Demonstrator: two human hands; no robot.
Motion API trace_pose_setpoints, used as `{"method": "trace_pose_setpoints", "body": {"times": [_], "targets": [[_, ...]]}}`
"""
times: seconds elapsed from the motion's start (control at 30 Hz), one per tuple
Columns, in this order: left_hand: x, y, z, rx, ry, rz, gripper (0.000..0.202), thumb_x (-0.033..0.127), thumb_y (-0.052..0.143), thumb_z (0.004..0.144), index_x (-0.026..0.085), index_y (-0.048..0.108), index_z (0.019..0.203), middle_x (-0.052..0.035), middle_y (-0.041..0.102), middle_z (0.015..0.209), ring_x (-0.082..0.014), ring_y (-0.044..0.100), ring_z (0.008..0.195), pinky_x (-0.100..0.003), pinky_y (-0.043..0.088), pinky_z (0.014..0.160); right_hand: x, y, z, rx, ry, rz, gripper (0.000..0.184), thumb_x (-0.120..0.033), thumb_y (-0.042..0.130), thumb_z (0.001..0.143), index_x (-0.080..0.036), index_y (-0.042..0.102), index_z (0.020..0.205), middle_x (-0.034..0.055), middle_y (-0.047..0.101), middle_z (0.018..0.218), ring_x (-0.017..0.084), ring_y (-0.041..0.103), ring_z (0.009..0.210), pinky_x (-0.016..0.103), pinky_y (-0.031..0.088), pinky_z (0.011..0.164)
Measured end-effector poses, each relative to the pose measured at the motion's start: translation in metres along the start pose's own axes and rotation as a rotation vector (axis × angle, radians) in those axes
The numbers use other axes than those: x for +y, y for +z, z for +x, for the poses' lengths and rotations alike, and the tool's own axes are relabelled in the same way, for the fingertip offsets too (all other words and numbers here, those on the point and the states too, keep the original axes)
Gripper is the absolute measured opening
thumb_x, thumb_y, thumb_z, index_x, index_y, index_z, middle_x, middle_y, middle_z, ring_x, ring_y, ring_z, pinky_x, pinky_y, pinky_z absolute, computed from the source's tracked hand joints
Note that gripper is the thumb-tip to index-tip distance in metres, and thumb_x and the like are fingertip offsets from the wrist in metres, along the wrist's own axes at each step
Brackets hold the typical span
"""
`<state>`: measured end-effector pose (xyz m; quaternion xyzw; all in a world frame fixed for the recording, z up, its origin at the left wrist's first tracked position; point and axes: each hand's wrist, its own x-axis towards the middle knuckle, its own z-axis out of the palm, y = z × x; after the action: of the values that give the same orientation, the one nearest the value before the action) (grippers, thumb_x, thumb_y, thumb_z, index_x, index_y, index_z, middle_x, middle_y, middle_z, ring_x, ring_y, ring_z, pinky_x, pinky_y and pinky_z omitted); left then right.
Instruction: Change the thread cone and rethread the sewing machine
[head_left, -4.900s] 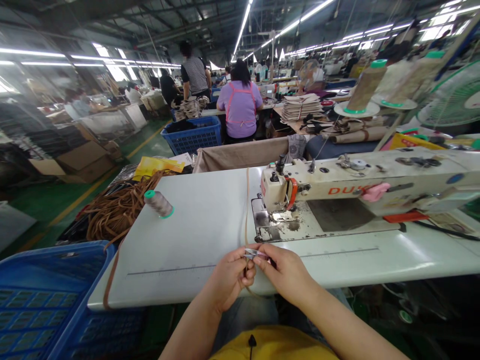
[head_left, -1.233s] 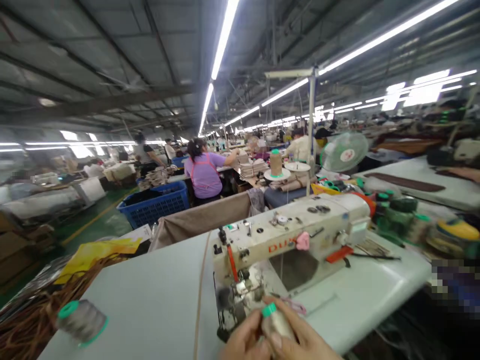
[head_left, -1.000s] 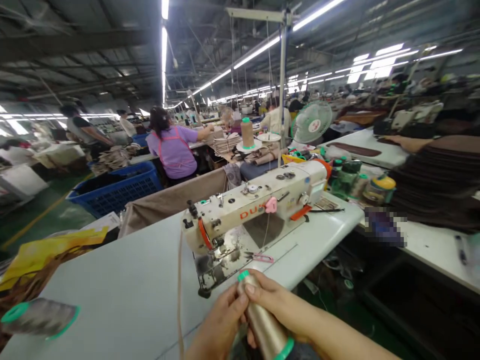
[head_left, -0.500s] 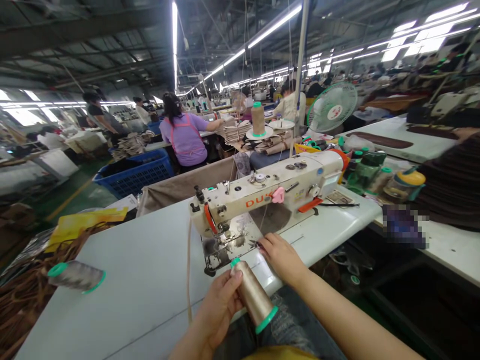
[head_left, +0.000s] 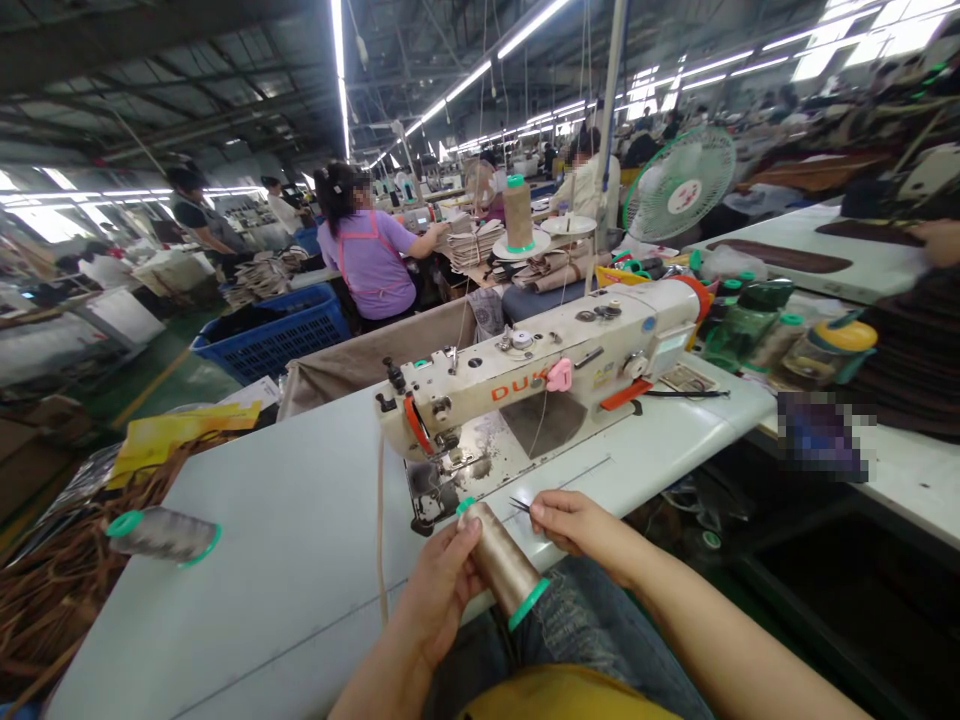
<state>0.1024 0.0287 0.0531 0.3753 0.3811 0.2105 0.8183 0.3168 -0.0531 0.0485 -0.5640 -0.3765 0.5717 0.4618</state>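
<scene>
Flanking hands (head_left: pixel 517 555): sewing machine (head_left: pixel 540 385), grey spool (head_left: pixel 161 535), perhaps cords (head_left: pixel 52 580).

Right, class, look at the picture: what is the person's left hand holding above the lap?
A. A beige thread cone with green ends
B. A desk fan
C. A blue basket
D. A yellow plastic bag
A: the left hand is wrapped round a beige thread cone with green ends, at the near edge of the white table, while the right hand holds small snips beside it.
</scene>
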Motion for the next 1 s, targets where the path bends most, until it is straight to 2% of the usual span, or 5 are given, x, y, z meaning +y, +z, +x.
{"method": "trace_pose_setpoints", "body": {"times": [0.13,0.57,0.73,0.83,1.0], "targets": [[0.003,0.003,-0.003,0.000,0.006,0.005,0.058,0.056,0.087,0.082,0.013,0.072,0.117,-0.0169,0.073,0.121,-0.0291,0.072,0.109,-0.040,0.059,0.100,-0.008,0.006,-0.002,-0.032,0.049,0.136,0.066,-0.082,0.073,0.071,-0.018,0.056,0.078,-0.0124,0.028,0.048,0.006,0.017,0.046,0.026,0.008,0.049],[0.005,0.006,-0.009,-0.050,-0.014,0.047,0.059,0.057,0.090,0.077,0.014,0.071,0.113,-0.0150,0.075,0.111,-0.0305,0.071,0.108,-0.040,0.060,0.096,-0.015,0.018,0.010,-0.050,-0.017,0.114,0.065,-0.082,0.070,0.076,-0.020,0.051,0.074,-0.0115,0.026,0.053,0.006,0.016,0.050,0.024,0.009,0.050],[0.003,0.003,-0.008,-0.068,-0.021,0.058,0.062,0.058,0.089,0.078,0.013,0.070,0.116,-0.0156,0.074,0.110,-0.0306,0.071,0.109,-0.040,0.059,0.096,-0.004,0.003,0.026,0.196,-0.160,-0.325,0.048,-0.062,0.058,0.094,-0.021,0.052,0.072,-0.0043,0.044,0.063,0.012,0.040,0.061,0.026,0.032,0.059],[0.003,0.003,-0.005,-0.047,-0.011,0.068,0.064,0.059,0.091,0.076,0.013,0.070,0.115,-0.0152,0.074,0.111,-0.0293,0.072,0.106,-0.040,0.059,0.097,-0.006,-0.004,0.032,0.344,-0.260,-0.669,0.021,-0.037,0.058,0.097,-0.018,0.066,0.093,0.0047,0.063,0.086,0.020,0.058,0.085,0.033,0.046,0.081],[0.007,0.008,-0.002,0.022,0.061,0.116,0.067,0.060,0.091,0.074,0.013,0.069,0.116,-0.0170,0.072,0.118,-0.0316,0.070,0.109,-0.042,0.059,0.096,-0.021,0.004,0.017,0.474,-0.366,-0.786,0.031,-0.032,0.065,0.095,-0.017,0.068,0.121,0.0136,0.068,0.118,0.029,0.060,0.115,0.044,0.044,0.108]]}}
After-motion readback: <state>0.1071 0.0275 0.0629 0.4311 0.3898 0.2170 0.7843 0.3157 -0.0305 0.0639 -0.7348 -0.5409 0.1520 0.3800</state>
